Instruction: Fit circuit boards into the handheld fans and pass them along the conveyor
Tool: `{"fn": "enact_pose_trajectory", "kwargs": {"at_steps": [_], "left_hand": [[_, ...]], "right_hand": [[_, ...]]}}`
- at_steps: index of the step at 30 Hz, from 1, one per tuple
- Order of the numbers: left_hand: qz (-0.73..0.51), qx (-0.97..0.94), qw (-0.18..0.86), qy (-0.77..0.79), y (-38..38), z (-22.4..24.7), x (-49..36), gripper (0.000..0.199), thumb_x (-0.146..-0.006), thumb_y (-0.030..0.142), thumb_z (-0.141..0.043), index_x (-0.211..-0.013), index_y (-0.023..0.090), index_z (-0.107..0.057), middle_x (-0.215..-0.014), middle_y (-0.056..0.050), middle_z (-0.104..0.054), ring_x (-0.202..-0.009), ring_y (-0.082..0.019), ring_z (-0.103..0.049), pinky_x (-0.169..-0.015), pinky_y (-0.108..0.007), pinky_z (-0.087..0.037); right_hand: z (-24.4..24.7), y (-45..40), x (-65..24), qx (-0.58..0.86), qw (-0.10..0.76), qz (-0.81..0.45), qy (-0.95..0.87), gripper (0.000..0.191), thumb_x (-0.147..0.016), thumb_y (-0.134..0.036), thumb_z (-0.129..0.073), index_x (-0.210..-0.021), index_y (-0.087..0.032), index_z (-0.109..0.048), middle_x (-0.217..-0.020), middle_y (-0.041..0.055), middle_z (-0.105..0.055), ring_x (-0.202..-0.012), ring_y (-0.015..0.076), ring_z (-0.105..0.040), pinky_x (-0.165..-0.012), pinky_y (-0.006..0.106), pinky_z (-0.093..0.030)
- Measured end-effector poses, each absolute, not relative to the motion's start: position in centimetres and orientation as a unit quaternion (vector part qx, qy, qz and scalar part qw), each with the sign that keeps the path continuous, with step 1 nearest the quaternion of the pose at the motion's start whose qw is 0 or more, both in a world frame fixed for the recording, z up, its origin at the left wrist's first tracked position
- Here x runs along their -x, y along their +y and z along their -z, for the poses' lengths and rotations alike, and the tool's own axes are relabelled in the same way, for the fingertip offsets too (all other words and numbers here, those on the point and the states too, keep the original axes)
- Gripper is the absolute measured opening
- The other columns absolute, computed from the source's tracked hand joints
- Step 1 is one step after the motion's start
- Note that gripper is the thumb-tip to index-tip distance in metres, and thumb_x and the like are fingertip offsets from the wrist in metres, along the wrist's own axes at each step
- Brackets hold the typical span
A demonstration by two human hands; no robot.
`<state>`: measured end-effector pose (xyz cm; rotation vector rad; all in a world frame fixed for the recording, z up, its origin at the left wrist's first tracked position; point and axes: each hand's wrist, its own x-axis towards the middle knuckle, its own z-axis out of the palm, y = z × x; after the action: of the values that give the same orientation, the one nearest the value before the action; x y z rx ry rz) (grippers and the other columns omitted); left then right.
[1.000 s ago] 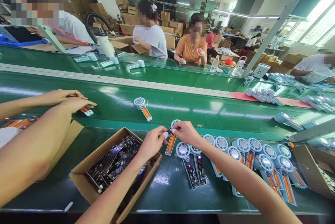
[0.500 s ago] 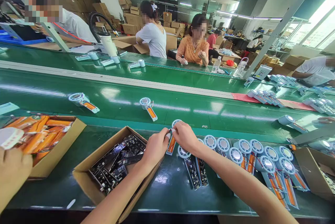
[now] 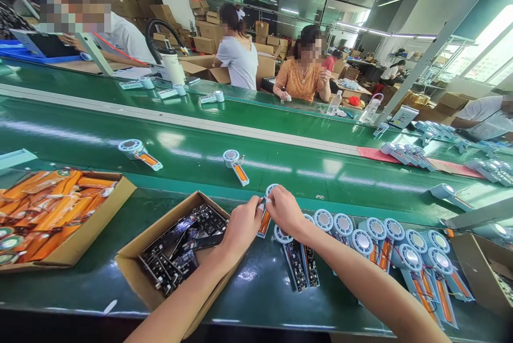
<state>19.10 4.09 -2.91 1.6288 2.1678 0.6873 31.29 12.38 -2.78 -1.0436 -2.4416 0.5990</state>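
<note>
A light-blue handheld fan part [image 3: 263,224] with a round head and an orange battery in its handle lies under my hands at the belt's near edge. My left hand [image 3: 243,224] has its fingers pinched by the fan's head; a small dark bit shows at the tips. Pressed close against it, my right hand [image 3: 285,210] is also closed, and its fingers cover most of the head. What either pinch holds is too small to name. Right of them lie two fan parts with black circuit boards [image 3: 295,268]. Beneath my left forearm stands a cardboard box [image 3: 134,284] of black circuit boards.
A carton [image 3: 94,225] of orange batteries stands at left. Several fan parts [image 3: 409,257] are grouped at right, near another carton [image 3: 476,257]. Two fan parts [image 3: 231,158] lie on the green conveyor belt [image 3: 192,145]. Co-workers sit across it; a metal post [image 3: 420,49] slants at right.
Another person's hand with a white object has left the battery carton at left. The view has shifted slightly. My two hands stay together at the same fan part.
</note>
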Motion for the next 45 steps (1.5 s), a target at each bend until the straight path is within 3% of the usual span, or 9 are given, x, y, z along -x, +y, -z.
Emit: {"fn": "enact_pose_trajectory", "kwargs": {"at_steps": [7,15,26,34,41,45], "left_hand": [[-0.265,-0.566,0.193,0.756,4.2,2.9,-19.0,0.020,-0.094,0.013,-0.045,-0.100,0.021,-0.062,-0.091,-0.007,-0.079,-0.080,-0.022,-0.076,-0.067,-0.026,-0.048],[-0.232,-0.580,0.176,0.761,3.9,2.6,-19.3,0.018,-0.094,0.012,-0.045,-0.096,0.020,-0.061,-0.083,-0.011,-0.076,-0.085,-0.030,-0.075,-0.067,-0.030,-0.043],[-0.280,-0.579,0.209,0.737,4.2,2.5,-18.6,0.019,-0.095,0.013,-0.045,-0.091,0.023,-0.061,-0.078,-0.003,-0.074,-0.074,-0.020,-0.074,-0.064,-0.024,-0.042],[-0.298,-0.583,0.210,0.726,4.1,3.0,-18.5,0.020,-0.092,0.013,-0.045,-0.090,0.023,-0.061,-0.074,-0.004,-0.072,-0.076,-0.023,-0.072,-0.065,-0.026,-0.039],[-0.320,-0.595,0.255,0.692,4.2,2.3,-17.7,0.023,-0.092,0.014,-0.042,-0.088,0.023,-0.063,-0.063,0.002,-0.067,-0.064,-0.019,-0.068,-0.065,-0.025,-0.041],[-0.324,-0.602,0.265,0.680,4.4,2.3,-17.6,0.023,-0.090,0.013,-0.044,-0.084,0.023,-0.063,-0.062,0.001,-0.067,-0.065,-0.019,-0.066,-0.066,-0.026,-0.039]], "right_hand": [[2.7,12.7,-31.3,0.370,0.210,-0.212,-0.880,0.018,-0.079,-0.004,-0.052,-0.074,-0.021,-0.050,-0.077,-0.0005,-0.052,-0.069,0.0153,-0.047,-0.063,0.025,-0.032],[2.7,12.4,-31.2,0.359,0.208,-0.217,-0.884,0.017,-0.079,-0.004,-0.052,-0.077,-0.021,-0.051,-0.081,0.0003,-0.053,-0.066,0.0153,-0.046,-0.062,0.026,-0.032],[2.2,13.9,-32.0,0.323,0.223,-0.321,-0.862,0.015,-0.082,-0.008,-0.055,-0.073,-0.018,-0.064,-0.072,-0.0007,-0.064,-0.067,0.0132,-0.057,-0.064,0.021,-0.041],[2.3,13.7,-32.1,0.329,0.232,-0.356,-0.843,0.015,-0.082,-0.011,-0.056,-0.074,-0.017,-0.068,-0.073,0.0005,-0.067,-0.070,0.0145,-0.060,-0.068,0.023,-0.045],[1.6,14.9,-32.5,0.297,0.195,-0.401,-0.845,0.018,-0.084,-0.009,-0.058,-0.088,-0.017,-0.074,-0.083,0.0009,-0.072,-0.076,0.0148,-0.063,-0.070,0.023,-0.047],[1.0,15.5,-32.8,0.280,0.169,-0.424,-0.845,0.022,-0.080,-0.004,-0.060,-0.084,-0.019,-0.077,-0.083,0.0002,-0.071,-0.080,0.0150,-0.062,-0.075,0.024,-0.045]]}}
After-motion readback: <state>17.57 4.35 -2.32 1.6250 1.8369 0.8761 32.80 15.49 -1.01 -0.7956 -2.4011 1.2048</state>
